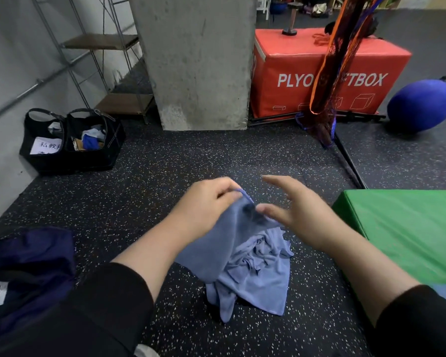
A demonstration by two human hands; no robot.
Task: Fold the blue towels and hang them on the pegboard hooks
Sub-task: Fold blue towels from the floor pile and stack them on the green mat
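Dark speckled rubber floor (165, 161). On it: crumpled blue towels (255, 274) at centre; black tote bags (70, 143) at 10 o'clock; red plyo box (319, 73) at 1; green mat (410, 228) at 3; concrete pillar (198, 60) at 12.

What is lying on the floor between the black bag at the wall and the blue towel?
Only bare speckled rubber floor lies between the black bag and the crumpled blue towel, as the head view shows.
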